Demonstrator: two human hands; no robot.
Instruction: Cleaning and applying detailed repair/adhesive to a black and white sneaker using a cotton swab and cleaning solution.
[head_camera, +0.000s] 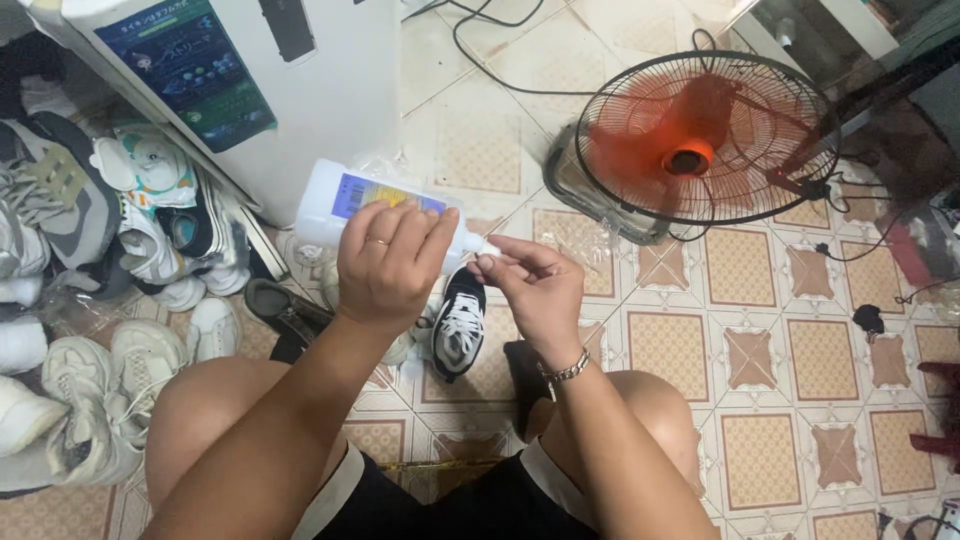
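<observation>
- Left hand (385, 262) wraps the white bottle (345, 205), probably light, squeezable plastic, best held mid-body.
- Right hand (535, 285) pinches its small nozzle (482, 246).

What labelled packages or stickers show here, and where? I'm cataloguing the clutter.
White plastic bottle: held sideways in the left hand, blue and yellow label; right hand at its nozzle.
Sticker: on the white appliance, upper left, rectangular, dark blue with teal.
</observation>
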